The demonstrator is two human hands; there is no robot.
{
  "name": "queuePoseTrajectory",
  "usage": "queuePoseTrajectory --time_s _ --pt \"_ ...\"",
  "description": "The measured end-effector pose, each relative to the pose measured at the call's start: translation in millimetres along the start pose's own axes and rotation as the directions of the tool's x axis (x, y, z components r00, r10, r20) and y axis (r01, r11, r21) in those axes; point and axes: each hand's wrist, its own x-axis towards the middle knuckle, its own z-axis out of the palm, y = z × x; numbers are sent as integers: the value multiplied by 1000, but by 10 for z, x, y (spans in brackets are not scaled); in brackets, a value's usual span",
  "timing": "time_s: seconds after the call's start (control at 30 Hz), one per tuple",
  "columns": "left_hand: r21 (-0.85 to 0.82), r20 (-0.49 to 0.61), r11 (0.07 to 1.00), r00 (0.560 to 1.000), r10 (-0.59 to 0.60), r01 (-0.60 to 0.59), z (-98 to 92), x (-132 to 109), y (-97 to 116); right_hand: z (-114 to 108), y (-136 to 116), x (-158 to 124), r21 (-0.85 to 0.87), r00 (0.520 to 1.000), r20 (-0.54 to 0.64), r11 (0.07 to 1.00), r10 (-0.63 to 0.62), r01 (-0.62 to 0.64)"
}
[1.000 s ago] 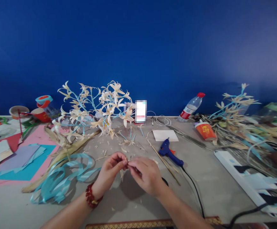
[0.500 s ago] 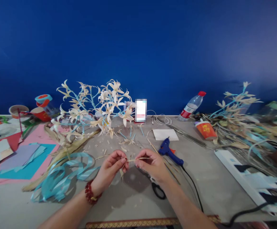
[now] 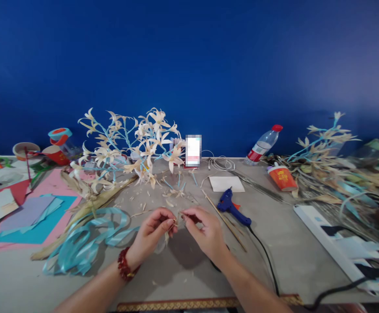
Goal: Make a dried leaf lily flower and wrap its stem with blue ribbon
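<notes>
Between my two hands is a thin straw-coloured strip (image 3: 178, 217), pinched close together at the fingertips. My left hand (image 3: 157, 226), with a red bead bracelet (image 3: 124, 265) at the wrist, is closed on one part of it, and a pale scrap hangs below those fingers. My right hand (image 3: 205, 230) pinches the strip from the other side, thumb against forefinger. Under the right wrist lies a pair of scissors, mostly hidden, with only a bit of its black handle (image 3: 215, 266) showing. The shape of the strip inside the fingers is hidden.
Pale husk flowers (image 3: 157, 139) on blue stems stand behind. A blue glue gun (image 3: 230, 206) with a black cord lies to the right, near a power strip (image 3: 326, 248). Light-blue ribbon (image 3: 78, 248) is heaped on the left. A bottle (image 3: 263, 145) leans at the back.
My right hand has moved in toward the left, so the stretch of strip between the hands is shorter. The right forearm now covers most of the scissors.
</notes>
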Motion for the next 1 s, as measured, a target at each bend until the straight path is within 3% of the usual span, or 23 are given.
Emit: queuePoseTrajectory --time_s 0.1,0.33,0.47,0.63,0.83,1.0 --pt "48 -62 998 997 42 -39 -8 0 9 -5 -52 -18 -300 979 87 932 -185 202" --pt "144 -96 984 988 124 -109 -56 -23 -52 13 -70 -48 -528 964 163 807 -208 264" --pt "181 -98 976 985 139 -120 -41 -21 -42 12 -76 -48 -539 959 198 795 -202 279" --pt "106 -106 994 993 54 -43 -46 19 1 10 -71 -32 -448 953 194 843 -234 298" --pt "-7 -58 996 994 -94 94 -65 13 2 24 -48 -30 -354 978 152 916 -143 189" --pt "-82 -48 989 991 -128 124 -44 -2 -33 27 -59 -19 -315 979 176 937 -100 153"
